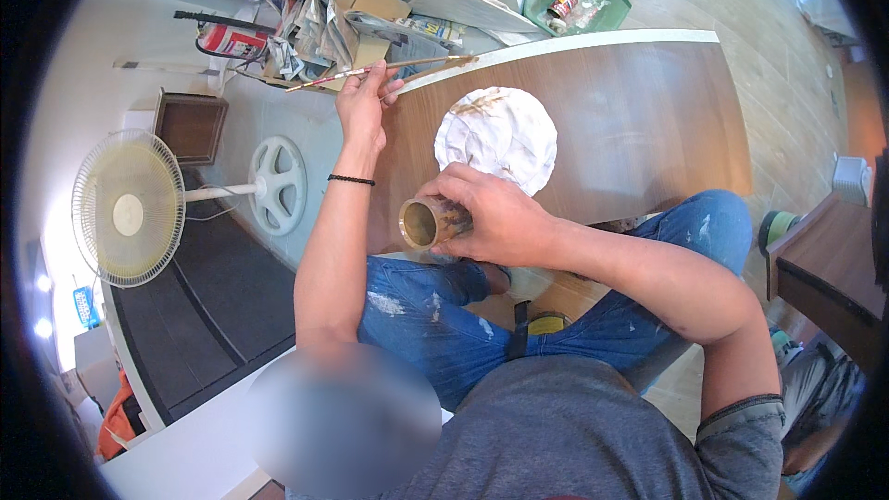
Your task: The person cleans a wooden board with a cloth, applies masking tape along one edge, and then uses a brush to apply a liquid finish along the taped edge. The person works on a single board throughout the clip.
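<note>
Bare wood right of a crumpled white cloth [500, 139] left a hand room to cross the brown panel [648, 111]. The cloth lay between the jar [452, 219] and the far edge; a knee [713, 224] crowded the near right corner.

Showed red, white and brown along the thin stick [344, 78], mottled brown on the cup [448, 219] with a muted tan inside, and brown streaks across the round white piece [500, 143]. Wore a heathered grey shirt [574, 426], a black bracelet [352, 181] and blue jeans [417, 333] spotted white. Carried brown wood grain over the white-edged worktop [639, 120], red on the extinguisher [225, 41] and cream on the fan [127, 213].
</note>
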`<action>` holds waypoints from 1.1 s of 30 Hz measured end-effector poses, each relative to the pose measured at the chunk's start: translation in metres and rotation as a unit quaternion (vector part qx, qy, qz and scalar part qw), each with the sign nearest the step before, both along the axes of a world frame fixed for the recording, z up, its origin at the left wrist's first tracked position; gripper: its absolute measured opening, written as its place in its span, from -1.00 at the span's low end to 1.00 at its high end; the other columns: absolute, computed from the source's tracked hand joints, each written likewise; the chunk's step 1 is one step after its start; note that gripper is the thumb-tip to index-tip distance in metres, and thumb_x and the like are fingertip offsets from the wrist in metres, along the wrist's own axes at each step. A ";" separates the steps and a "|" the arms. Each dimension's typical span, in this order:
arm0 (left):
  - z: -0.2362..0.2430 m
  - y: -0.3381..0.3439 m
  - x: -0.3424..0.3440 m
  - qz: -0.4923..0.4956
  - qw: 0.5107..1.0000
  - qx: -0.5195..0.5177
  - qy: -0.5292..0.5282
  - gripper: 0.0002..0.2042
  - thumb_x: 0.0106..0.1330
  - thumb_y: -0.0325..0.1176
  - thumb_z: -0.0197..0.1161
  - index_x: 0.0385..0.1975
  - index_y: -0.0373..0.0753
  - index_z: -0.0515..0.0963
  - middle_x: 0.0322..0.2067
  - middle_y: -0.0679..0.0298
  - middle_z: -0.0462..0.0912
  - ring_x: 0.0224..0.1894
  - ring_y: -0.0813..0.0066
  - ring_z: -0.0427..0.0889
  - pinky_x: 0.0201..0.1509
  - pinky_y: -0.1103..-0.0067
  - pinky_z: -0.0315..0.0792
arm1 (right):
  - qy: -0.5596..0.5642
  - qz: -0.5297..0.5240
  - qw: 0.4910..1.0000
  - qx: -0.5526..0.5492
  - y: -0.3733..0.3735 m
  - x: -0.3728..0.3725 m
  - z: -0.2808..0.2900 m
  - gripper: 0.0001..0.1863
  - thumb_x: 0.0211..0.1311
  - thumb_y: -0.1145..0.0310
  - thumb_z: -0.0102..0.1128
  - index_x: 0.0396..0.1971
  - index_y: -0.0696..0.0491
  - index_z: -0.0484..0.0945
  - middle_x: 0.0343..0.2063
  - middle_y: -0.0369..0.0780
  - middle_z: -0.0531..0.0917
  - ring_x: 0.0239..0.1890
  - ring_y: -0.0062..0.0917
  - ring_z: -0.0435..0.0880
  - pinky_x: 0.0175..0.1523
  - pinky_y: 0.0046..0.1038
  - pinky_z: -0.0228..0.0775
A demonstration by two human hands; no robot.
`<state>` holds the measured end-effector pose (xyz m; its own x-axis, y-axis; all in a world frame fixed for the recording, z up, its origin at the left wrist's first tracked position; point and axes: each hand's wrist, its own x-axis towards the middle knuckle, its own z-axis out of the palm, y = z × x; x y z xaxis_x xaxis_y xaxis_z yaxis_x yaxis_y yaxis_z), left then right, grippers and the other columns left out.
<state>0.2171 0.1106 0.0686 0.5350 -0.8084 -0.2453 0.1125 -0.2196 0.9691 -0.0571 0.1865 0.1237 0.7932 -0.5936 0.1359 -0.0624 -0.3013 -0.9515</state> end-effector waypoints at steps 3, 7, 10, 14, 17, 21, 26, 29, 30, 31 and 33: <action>-0.002 0.000 0.000 -0.003 1.000 0.005 -0.007 -0.79 0.49 -0.26 0.32 -0.06 -0.24 0.55 -0.15 0.18 0.76 -0.26 0.48 0.77 -0.32 0.67 0.52 | 0.004 0.000 1.000 0.002 0.001 0.000 -0.002 -0.38 -0.04 0.30 0.61 0.09 0.01 0.57 -0.07 -0.14 0.59 0.00 -0.15 0.66 0.08 -0.21 0.53; -0.002 0.001 0.000 -0.001 1.000 0.008 -0.015 -0.79 0.49 -0.26 0.33 -0.08 -0.24 0.56 -0.14 0.19 0.76 -0.27 0.50 0.77 -0.34 0.67 0.50 | -0.010 -0.006 1.000 0.001 0.000 0.000 -0.002 -0.39 -0.04 0.31 0.60 0.08 0.02 0.57 -0.07 -0.13 0.60 -0.01 -0.13 0.66 0.08 -0.20 0.54; -0.003 0.003 0.004 0.002 1.000 0.007 -0.021 -0.79 0.48 -0.26 0.33 -0.08 -0.23 0.56 -0.14 0.20 0.77 -0.27 0.50 0.77 -0.34 0.67 0.50 | 0.001 0.001 1.000 0.011 0.000 -0.001 0.004 -0.41 -0.05 0.33 0.59 0.06 0.05 0.58 -0.05 -0.11 0.61 0.01 -0.11 0.66 0.10 -0.17 0.53; -0.003 0.005 0.009 0.006 0.999 0.010 -0.036 -0.80 0.48 -0.26 0.33 -0.08 -0.23 0.57 -0.14 0.22 0.77 -0.26 0.50 0.78 -0.36 0.69 0.50 | -0.004 0.001 1.000 0.002 0.001 0.001 0.003 -0.41 -0.04 0.33 0.59 0.06 0.05 0.57 -0.05 -0.11 0.61 0.01 -0.12 0.66 0.09 -0.17 0.54; -0.002 0.008 0.014 0.009 0.999 0.012 -0.038 -0.79 0.48 -0.26 0.33 -0.07 -0.23 0.58 -0.14 0.22 0.77 -0.25 0.50 0.79 -0.37 0.70 0.50 | -0.004 0.002 1.000 -0.004 0.001 0.002 0.001 -0.41 -0.03 0.33 0.59 0.06 0.05 0.57 -0.05 -0.11 0.60 0.00 -0.12 0.67 0.08 -0.17 0.54; -0.003 0.016 0.027 0.011 0.999 0.008 -0.039 -0.79 0.48 -0.27 0.33 -0.04 -0.23 0.58 -0.14 0.22 0.77 -0.26 0.52 0.78 -0.37 0.70 0.51 | -0.005 0.002 1.000 -0.008 0.002 0.003 0.002 -0.42 -0.02 0.31 0.59 0.06 0.05 0.57 -0.05 -0.11 0.60 0.00 -0.11 0.67 0.07 -0.17 0.55; -0.006 0.024 0.044 0.025 0.999 0.004 -0.031 -0.78 0.48 -0.27 0.34 -0.03 -0.23 0.58 -0.14 0.23 0.77 -0.28 0.53 0.77 -0.35 0.70 0.52 | -0.002 0.000 1.000 -0.009 0.004 0.004 0.001 -0.41 -0.01 0.30 0.59 0.06 0.06 0.56 -0.04 -0.11 0.60 0.00 -0.10 0.66 0.09 -0.17 0.54; -0.005 0.029 0.050 0.029 0.999 0.006 -0.035 -0.79 0.48 -0.27 0.34 -0.04 -0.22 0.58 -0.14 0.23 0.77 -0.27 0.53 0.77 -0.35 0.69 0.51 | 0.001 0.005 1.000 -0.009 0.005 0.005 0.001 -0.41 -0.01 0.29 0.59 0.06 0.07 0.56 -0.03 -0.10 0.60 0.01 -0.10 0.66 0.10 -0.17 0.54; -0.004 0.031 0.052 0.035 0.999 0.004 -0.036 -0.80 0.47 -0.28 0.34 -0.06 -0.23 0.59 -0.16 0.23 0.77 -0.28 0.52 0.77 -0.35 0.69 0.50 | 0.003 0.008 1.000 -0.008 0.005 0.006 0.002 -0.40 0.00 0.29 0.59 0.07 0.07 0.56 -0.03 -0.10 0.60 0.02 -0.10 0.66 0.10 -0.17 0.54; -0.004 0.032 0.054 0.042 0.998 0.003 -0.036 -0.81 0.47 -0.29 0.34 -0.07 -0.23 0.60 -0.17 0.22 0.77 -0.29 0.51 0.77 -0.36 0.68 0.49 | 0.004 0.007 1.000 -0.008 0.005 0.006 0.002 -0.40 0.00 0.29 0.59 0.07 0.05 0.56 -0.04 -0.11 0.60 0.01 -0.12 0.66 0.10 -0.18 0.54; -0.003 0.034 0.057 0.050 0.998 0.002 -0.037 -0.82 0.46 -0.30 0.35 -0.09 -0.23 0.60 -0.18 0.22 0.77 -0.30 0.50 0.77 -0.36 0.68 0.49 | 0.005 0.007 1.000 -0.008 0.006 0.007 0.001 -0.40 0.00 0.29 0.60 0.08 0.02 0.56 -0.07 -0.13 0.59 0.01 -0.15 0.65 0.09 -0.19 0.54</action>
<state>0.2742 0.1447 0.0655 0.6304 -0.7488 -0.2049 0.0624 -0.2142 0.9748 -0.0502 0.1923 0.1247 0.8024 -0.5807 0.1376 -0.0676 -0.3176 -0.9458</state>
